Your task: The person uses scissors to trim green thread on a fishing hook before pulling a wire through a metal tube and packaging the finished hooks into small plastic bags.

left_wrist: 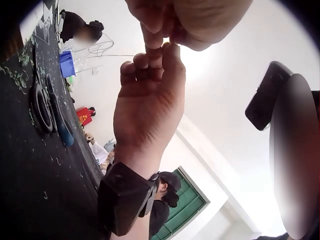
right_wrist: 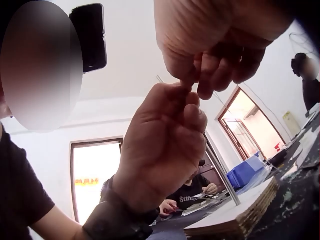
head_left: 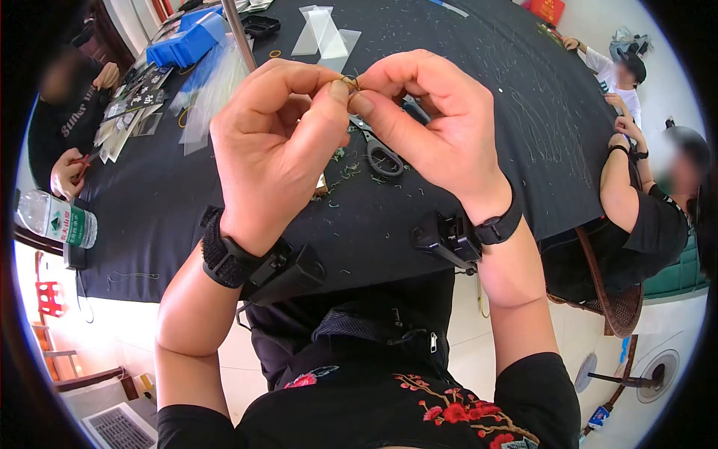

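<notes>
A small thin yellowish loop [head_left: 349,81] is pinched between the fingertips of both hands, raised above the black table. The left hand [head_left: 277,138] holds its left side with thumb and forefinger; the right hand [head_left: 441,123] pinches the right side. Seen from the left wrist, the right hand [left_wrist: 150,110] meets the left hand [left_wrist: 200,20] fingertip to fingertip. In the right wrist view the left hand [right_wrist: 165,145] is below the right hand [right_wrist: 215,35], and their fingers hide the loop. Black-handled scissors [head_left: 384,159] lie beneath the hands, among green clippings.
An upright metal rod [head_left: 239,36] stands behind the left hand; a layered block [right_wrist: 235,212] is at its foot. Clear sheets [head_left: 206,101], blue bins [head_left: 187,46] and printed cards are at the left. A bottle [head_left: 60,218] is at the left edge. Other people sit on both sides.
</notes>
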Demonstrator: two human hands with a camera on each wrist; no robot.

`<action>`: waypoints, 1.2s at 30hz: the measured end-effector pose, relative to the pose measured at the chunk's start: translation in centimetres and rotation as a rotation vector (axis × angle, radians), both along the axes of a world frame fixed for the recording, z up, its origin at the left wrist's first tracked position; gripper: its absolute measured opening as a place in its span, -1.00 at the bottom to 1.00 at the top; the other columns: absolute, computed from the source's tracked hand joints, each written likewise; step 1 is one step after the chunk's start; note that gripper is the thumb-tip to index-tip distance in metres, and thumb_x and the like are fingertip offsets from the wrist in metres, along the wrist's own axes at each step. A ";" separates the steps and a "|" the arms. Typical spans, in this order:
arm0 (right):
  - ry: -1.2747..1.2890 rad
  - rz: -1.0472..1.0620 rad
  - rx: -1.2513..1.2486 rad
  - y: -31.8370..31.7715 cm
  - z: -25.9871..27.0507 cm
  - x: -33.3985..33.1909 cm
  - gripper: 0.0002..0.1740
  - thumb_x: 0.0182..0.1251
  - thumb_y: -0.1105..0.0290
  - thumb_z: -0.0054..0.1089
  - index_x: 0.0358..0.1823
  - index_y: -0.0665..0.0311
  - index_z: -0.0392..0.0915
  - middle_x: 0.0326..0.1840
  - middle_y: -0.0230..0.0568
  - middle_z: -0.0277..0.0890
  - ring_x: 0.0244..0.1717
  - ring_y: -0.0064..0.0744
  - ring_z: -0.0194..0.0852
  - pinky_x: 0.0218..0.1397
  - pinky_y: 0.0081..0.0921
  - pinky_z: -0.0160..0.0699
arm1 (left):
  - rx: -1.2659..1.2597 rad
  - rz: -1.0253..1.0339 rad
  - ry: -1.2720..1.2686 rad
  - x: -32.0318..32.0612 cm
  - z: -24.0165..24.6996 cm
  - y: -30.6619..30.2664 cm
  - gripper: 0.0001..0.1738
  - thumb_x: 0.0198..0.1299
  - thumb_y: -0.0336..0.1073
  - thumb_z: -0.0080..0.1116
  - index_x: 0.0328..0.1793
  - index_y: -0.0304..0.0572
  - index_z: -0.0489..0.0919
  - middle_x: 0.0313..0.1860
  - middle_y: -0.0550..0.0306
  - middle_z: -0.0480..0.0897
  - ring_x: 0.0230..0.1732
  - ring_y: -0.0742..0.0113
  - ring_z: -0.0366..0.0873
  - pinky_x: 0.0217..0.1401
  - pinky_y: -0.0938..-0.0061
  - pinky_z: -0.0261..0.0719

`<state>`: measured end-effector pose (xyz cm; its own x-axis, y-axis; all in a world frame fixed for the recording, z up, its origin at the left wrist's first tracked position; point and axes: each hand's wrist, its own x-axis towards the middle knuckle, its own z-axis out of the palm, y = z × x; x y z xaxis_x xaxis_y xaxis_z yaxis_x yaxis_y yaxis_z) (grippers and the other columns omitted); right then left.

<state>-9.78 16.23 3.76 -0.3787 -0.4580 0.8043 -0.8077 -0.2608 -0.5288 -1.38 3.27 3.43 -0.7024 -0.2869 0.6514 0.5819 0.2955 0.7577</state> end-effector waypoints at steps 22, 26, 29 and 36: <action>0.291 -0.245 0.077 0.4 0.2 -0.7 -0.87 -0.08 0.53 0.21 -0.50 0.25 0.43 -0.63 -0.28 0.39 -0.59 -0.40 0.41 -0.52 -0.57 0.38 | 0.093 -0.076 -0.218 -0.1 0.2 0.6 -0.76 0.22 -0.29 -0.01 -0.11 -0.34 0.50 -0.41 0.18 0.56 -0.54 0.56 0.50 -0.67 0.79 0.36; 0.266 -0.225 0.071 0.3 0.2 -0.7 -0.90 -0.05 0.53 0.21 -0.48 0.26 0.46 -0.61 -0.29 0.41 -0.57 -0.44 0.44 -0.50 -0.60 0.40 | 0.084 -0.050 -0.176 -0.2 0.3 0.5 -0.78 0.20 -0.31 0.02 -0.15 -0.33 0.52 -0.45 0.20 0.56 -0.55 0.58 0.50 -0.66 0.80 0.36; 0.104 -0.091 0.017 0.4 0.5 -0.3 -0.91 0.00 0.50 0.19 -0.41 0.29 0.52 -0.57 -0.28 0.47 -0.53 -0.54 0.44 -0.45 -0.65 0.41 | 0.104 -0.053 -0.144 -0.1 0.3 0.3 -0.81 0.17 -0.34 0.06 -0.16 -0.31 0.53 -0.43 0.21 0.58 -0.54 0.61 0.49 -0.64 0.81 0.36; -0.113 0.064 0.024 0.5 0.2 -0.5 -0.85 0.08 0.46 0.14 -0.32 0.34 0.55 -0.52 -0.33 0.50 -0.51 -0.68 0.37 -0.42 -0.71 0.38 | 0.084 -0.033 -0.101 -0.2 0.4 0.2 -0.85 0.14 -0.36 0.11 -0.20 -0.27 0.55 -0.43 0.23 0.60 -0.56 0.64 0.48 -0.63 0.83 0.34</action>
<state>-10.27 16.78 3.93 -0.4361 -0.5026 0.7465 -0.7247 -0.2957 -0.6224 -1.57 3.43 3.79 -0.7730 -0.3134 0.5516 0.5097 0.2109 0.8341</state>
